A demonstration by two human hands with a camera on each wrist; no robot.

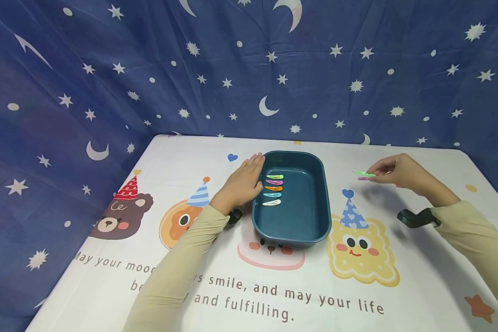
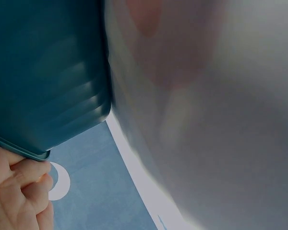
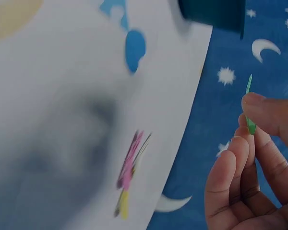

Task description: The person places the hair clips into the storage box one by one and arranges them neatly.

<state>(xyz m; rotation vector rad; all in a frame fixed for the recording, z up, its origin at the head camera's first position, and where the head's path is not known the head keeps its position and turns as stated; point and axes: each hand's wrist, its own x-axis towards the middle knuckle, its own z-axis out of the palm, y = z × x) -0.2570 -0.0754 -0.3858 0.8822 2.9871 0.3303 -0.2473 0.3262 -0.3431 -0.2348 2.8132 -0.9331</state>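
Observation:
My left hand [image 1: 241, 183] rests along the left rim of a dark teal tray [image 1: 305, 205], its fingers stretched out. In the left wrist view, fingertips [image 2: 36, 170] touch the tray's rim. Inside the tray, toward its left side, several snap hair clips lie in a column: yellow-green [image 1: 275, 177], pink [image 1: 274, 182], orange [image 1: 273, 188], blue [image 1: 272, 195] and pale [image 1: 271, 202]. Right of the tray, my right hand [image 1: 400, 173] pinches a green hair clip [image 3: 251, 126] between thumb and fingers, above the table. Below it lie a pink clip [image 3: 128, 163] and a yellow one [image 3: 125, 205], partly overlapping.
A white cloth [image 1: 340, 318] with printed cartoon figures and lettering covers the table. Behind and to the left hangs a dark blue curtain [image 1: 216, 60] with stars and moons. A black wrist mount [image 1: 417, 218] sticks out from the right sleeve.

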